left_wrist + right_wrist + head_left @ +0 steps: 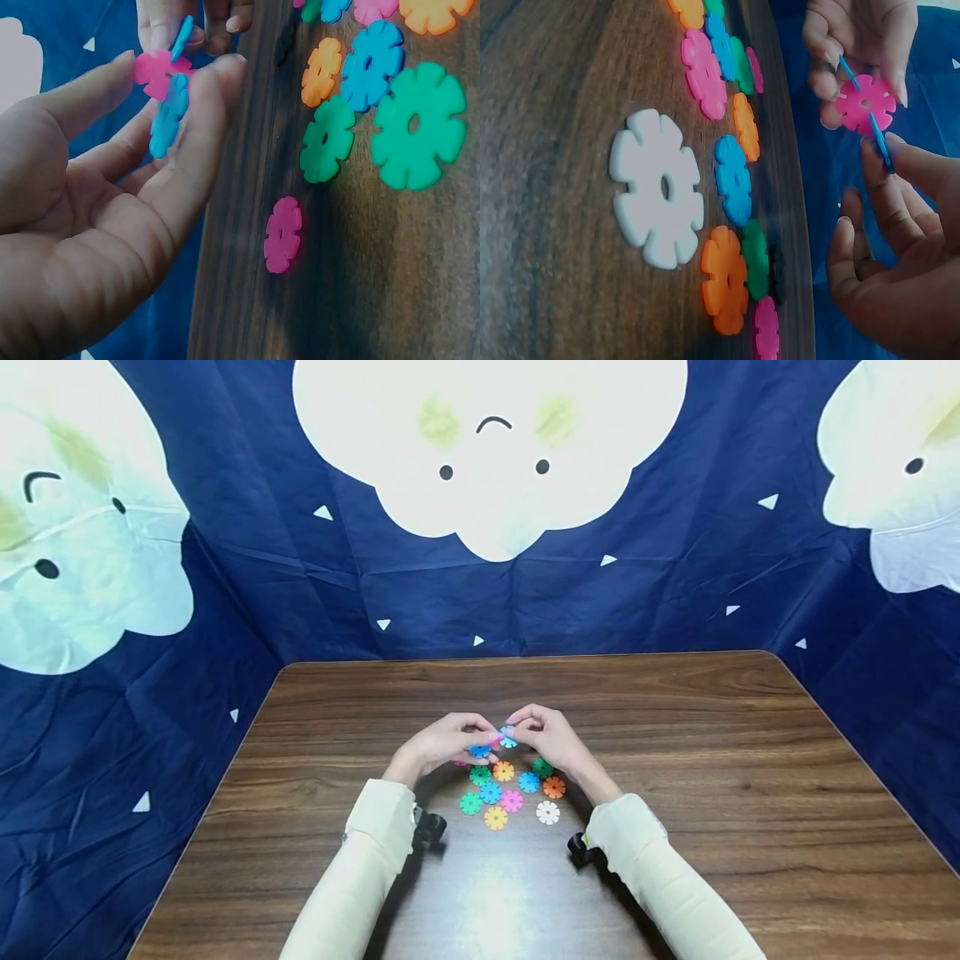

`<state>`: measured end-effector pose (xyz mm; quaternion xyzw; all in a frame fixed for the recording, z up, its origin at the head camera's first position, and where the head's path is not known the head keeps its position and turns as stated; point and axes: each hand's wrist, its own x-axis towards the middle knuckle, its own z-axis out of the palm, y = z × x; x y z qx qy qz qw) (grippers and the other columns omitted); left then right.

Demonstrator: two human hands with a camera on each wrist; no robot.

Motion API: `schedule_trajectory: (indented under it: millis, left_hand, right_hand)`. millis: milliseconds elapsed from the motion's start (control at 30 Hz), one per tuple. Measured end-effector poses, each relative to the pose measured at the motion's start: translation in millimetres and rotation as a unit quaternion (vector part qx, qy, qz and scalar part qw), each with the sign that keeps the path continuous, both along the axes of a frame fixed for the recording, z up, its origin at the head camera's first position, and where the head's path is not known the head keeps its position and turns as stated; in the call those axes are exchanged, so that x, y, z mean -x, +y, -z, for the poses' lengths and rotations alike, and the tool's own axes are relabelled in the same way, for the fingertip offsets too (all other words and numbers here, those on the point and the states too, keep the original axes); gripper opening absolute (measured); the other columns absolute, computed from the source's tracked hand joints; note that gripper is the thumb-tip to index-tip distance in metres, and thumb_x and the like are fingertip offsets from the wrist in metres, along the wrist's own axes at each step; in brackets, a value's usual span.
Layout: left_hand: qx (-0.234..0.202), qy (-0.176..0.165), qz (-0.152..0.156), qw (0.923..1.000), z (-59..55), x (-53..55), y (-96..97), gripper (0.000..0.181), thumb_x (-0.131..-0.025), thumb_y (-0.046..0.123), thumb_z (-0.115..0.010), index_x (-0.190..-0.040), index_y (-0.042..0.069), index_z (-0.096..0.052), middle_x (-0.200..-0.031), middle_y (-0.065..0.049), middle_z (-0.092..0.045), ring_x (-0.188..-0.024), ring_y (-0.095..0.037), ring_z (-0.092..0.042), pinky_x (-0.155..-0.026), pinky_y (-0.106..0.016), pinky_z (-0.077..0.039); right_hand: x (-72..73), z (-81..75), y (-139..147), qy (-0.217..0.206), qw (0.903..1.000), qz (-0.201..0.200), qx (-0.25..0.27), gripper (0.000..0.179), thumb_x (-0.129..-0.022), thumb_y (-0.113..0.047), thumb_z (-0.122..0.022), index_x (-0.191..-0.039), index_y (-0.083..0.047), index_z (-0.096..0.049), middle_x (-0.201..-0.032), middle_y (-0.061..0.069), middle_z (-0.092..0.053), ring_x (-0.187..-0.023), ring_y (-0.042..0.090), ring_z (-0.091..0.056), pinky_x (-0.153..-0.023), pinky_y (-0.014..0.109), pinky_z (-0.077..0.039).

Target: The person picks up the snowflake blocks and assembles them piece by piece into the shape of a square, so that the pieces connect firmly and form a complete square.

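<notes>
Above the table, both hands hold a small joined piece made of a pink notched plastic building disc (865,104) with a blue disc slotted into each of two sides. My left hand (446,742) pinches the pink disc at its edge, and one blue disc (169,116) lies against its fingers. The other blue disc (881,142) is pinched between the thumb and a fingertip of my right hand (553,739). Beneath the hands several loose discs lie flat, among them a white disc (548,812), a yellow disc (496,817) and an orange disc (554,787).
The brown wood-grain table (300,827) extends around the discs. A dark blue curtain (262,485) with white clouds hangs behind it and at both sides. A green disc (542,767) lies under the right hand, and a magenta disc (283,235) near the left.
</notes>
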<state>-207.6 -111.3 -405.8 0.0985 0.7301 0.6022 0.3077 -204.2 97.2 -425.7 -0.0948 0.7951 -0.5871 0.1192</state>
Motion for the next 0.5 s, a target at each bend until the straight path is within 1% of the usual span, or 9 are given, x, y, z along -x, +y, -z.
schedule_trajectory:
  millis: [100,200,300,367,433,500]
  left_hand:
    - [-0.004,-0.002,-0.002,1.0,-0.6,-0.7,-0.9,0.027,-0.097,0.014,-0.056,-0.115,-0.007,-0.057,-0.11,-0.021,-0.061,-0.093,-0.021,-0.069,-0.087,-0.036,-0.055]
    - [0.0,-0.006,-0.012,0.9999,-0.7,-0.9,-2.9,0.028,-0.097,0.014,-0.056,-0.115,-0.007,-0.059,-0.109,-0.019,-0.061,-0.093,-0.022,-0.069,-0.087,-0.034,-0.055]
    - [0.007,-0.01,-0.023,0.9996,-0.3,-0.7,-6.4,0.028,-0.097,0.015,-0.056,-0.116,-0.005,-0.059,-0.111,-0.02,-0.061,-0.093,-0.022,-0.07,-0.086,-0.033,-0.055]
    - [0.016,-0.011,-0.026,0.9995,0.4,-0.1,-9.2,0.029,-0.097,0.016,-0.056,-0.118,-0.004,-0.059,-0.114,-0.022,-0.061,-0.094,-0.022,-0.07,-0.086,-0.033,-0.056]
    - [0.022,-0.011,-0.027,0.9993,0.7,0.3,-11.6,0.03,-0.098,0.017,-0.055,-0.12,-0.003,-0.059,-0.118,-0.024,-0.06,-0.095,-0.022,-0.07,-0.086,-0.032,-0.056]
    - [0.025,-0.01,-0.025,0.9993,0.8,0.4,-13.5,0.032,-0.098,0.017,-0.054,-0.122,-0.003,-0.058,-0.12,-0.025,-0.059,-0.096,-0.022,-0.07,-0.086,-0.032,-0.055]
  right_hand:
    - [0.2,0.8,2.8,0.002,0.9999,0.006,-0.011,0.018,-0.094,-0.021,-0.062,-0.106,-0.008,-0.065,-0.09,0.006,-0.069,-0.094,0.032,-0.061,-0.081,0.044,-0.049]
    - [0.8,0.7,9.8,0.007,0.9995,0.015,-0.028,0.023,-0.095,-0.027,-0.06,-0.107,-0.009,-0.065,-0.095,0.01,-0.07,-0.098,0.031,-0.063,-0.083,0.045,-0.05]
    - [1.7,1.1,20.6,0.028,0.9971,0.024,-0.067,0.023,-0.096,-0.027,-0.059,-0.107,-0.008,-0.066,-0.097,0.013,-0.071,-0.093,0.028,-0.065,-0.081,0.04,-0.05]
    - [2.3,1.5,28.9,0.05,0.9921,0.028,-0.112,0.021,-0.095,-0.025,-0.06,-0.105,-0.008,-0.066,-0.096,0.011,-0.071,-0.087,0.024,-0.063,-0.078,0.035,-0.048]
    - [3.1,2.8,37.0,0.069,0.985,0.032,-0.155,0.017,-0.093,-0.024,-0.063,-0.101,-0.009,-0.067,-0.092,0.008,-0.07,-0.08,0.019,-0.06,-0.075,0.031,-0.045]
    - [3.2,3.8,44.7,0.081,0.9773,0.029,-0.194,0.014,-0.09,-0.022,-0.066,-0.097,-0.009,-0.067,-0.087,0.006,-0.068,-0.075,0.015,-0.057,-0.071,0.029,-0.045]
